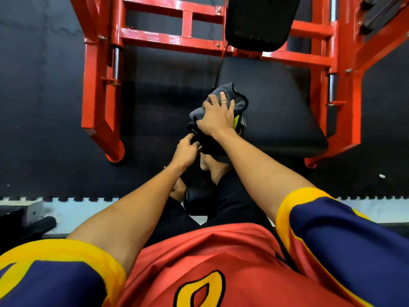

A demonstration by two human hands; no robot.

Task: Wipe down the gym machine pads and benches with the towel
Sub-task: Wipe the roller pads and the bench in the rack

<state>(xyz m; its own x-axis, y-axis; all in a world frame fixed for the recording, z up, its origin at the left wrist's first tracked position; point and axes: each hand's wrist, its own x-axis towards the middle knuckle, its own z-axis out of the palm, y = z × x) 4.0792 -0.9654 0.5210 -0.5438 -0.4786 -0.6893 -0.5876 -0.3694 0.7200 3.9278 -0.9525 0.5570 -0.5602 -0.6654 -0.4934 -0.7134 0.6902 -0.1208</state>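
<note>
So the right grip (218, 117) was spread out with the fingers fanned, palm pressing down on the grey towel (223, 94), nothing clenched. There was a ring (224, 103) on one finger. The left grip (187, 149), just below and to the left of it, was pinching a dark fold at the towel's lower edge. A bit of yellow-green (237, 119) peeked out beside the right palm, couldn't tell what it was.

The towel sat bunched up on the left end of the bench (276, 103), pretty much dead centre of the frame. The bench was a matte black pad running off toward the right. A second black pad (259, 21) hung at the top centre.

Glossy red steel frame (152, 38) boxed it all in on both sides, with a chrome rod (116, 60) on the left post and another on the right.

The floor was black rubber matting (44, 85). Its jigsaw-toothed edge ran across the lower middle and met a pale strip of floor (88, 209). A small white scrap (381, 176) lay on the mat at the right. A red jersey (199, 262) with navy and yellow sleeves filled the bottom.
</note>
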